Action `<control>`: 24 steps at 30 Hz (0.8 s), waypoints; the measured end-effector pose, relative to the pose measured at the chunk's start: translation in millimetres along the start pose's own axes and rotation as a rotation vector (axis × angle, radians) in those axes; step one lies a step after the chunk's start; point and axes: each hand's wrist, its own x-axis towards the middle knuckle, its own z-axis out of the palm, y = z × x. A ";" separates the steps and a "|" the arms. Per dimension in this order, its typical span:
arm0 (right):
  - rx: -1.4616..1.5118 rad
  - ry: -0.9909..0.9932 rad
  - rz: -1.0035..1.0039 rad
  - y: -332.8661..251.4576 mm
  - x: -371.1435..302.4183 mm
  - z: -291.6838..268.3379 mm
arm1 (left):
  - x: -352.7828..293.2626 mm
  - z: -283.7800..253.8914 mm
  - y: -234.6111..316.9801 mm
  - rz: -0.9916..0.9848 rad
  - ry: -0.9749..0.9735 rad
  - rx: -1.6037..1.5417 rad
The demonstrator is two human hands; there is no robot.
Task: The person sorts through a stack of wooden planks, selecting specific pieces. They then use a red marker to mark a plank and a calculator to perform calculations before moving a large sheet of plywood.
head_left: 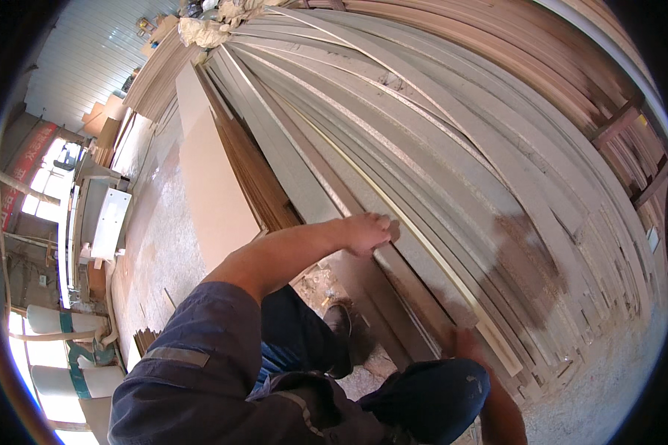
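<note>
Left hand (365,231) lies flat on a long grey strip (393,259) in the leaning stack of boards (453,148), fingers extended and pressed on the strip's face, thumb side toward the stack's left edge; not wrapped around it. Right hand (464,343) is lower down at the near end of the same run of strips, touching them close to a pale yellow strip (490,326); it is blurred and partly hidden by the dark blue sleeve (430,397), so I cannot tell whether its fingers are clamped or loose. The grey strip sits near the left side of the stack, its near end down by the floor, its far end running up and away toward the top of the view. Right of it: many more grey and brown strips fanned out edge to edge, with darker brown boards further right against a wooden rack (631,141). Left of the stack: a wide tan panel (211,185) standing on edge, brown boards just behind it. The person's black shoe (340,326) is planted on the dusty floor (156,245) just beside the stack's foot. Far left: a white machine (107,219) near bright windows, well apart from the hands.
</note>
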 end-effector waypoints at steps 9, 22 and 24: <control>-0.123 0.305 0.138 46.4 -129.0 -99.0 | 16.9 -73.5 -32.1 0.005 0.272 0.097; -0.177 0.851 0.396 65.0 -128.6 -36.3 | 10.8 -110.7 27.2 -0.005 0.485 0.161; -0.182 0.867 0.384 78.4 -135.8 -36.2 | 9.8 -115.2 37.3 0.014 0.530 0.165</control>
